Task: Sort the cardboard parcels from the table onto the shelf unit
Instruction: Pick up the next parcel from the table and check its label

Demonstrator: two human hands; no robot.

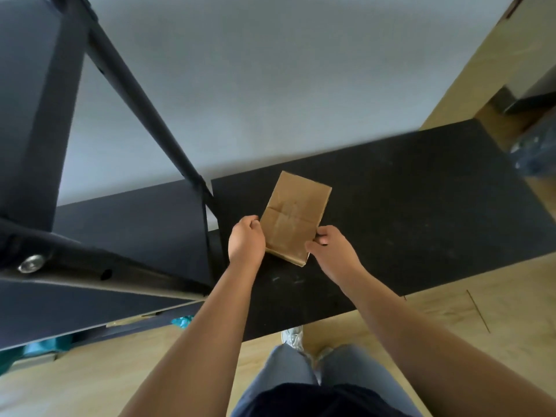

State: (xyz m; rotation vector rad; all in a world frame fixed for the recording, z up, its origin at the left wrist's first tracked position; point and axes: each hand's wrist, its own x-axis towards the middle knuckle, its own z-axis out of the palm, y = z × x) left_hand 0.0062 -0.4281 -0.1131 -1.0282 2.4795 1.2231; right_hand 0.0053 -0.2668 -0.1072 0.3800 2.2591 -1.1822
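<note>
Flat brown rectangular cardboard parcel: located on black rectangular table, gripped at its near corners by left hand and right hand. Black metal shelf unit: positioned just left.

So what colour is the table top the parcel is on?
Black, with faint pale scuffs: the table under the parcel, seen in the head view.

Both hands gripping cardboard parcel, black table

Soft, even daylight, faint shadows; wide-angle bending at the edges, with slight blur on the shelf frame.
</note>
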